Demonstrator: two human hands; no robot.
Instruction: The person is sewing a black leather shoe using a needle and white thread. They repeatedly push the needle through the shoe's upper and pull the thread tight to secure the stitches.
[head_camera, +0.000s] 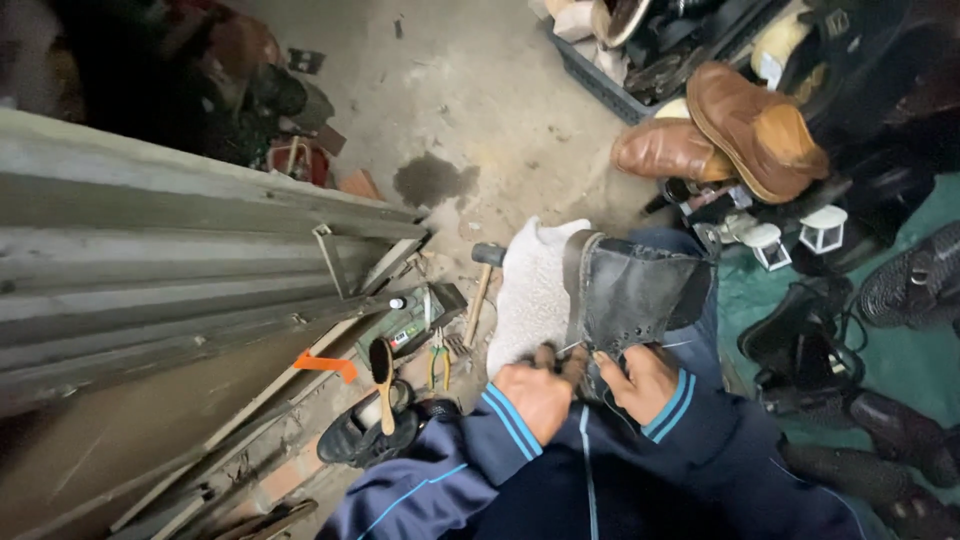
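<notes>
Here the left hand (535, 398) pinches the black boot (632, 295) edge, bracing it on the lap, while the right hand (648, 380) grips a thin thread beside it.

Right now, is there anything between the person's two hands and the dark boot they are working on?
Nothing visible stands between them. The left hand and the right hand both rest directly on the lower edge of the dark boot, which lies on the lap with a white fleecy lining beside it.
</notes>
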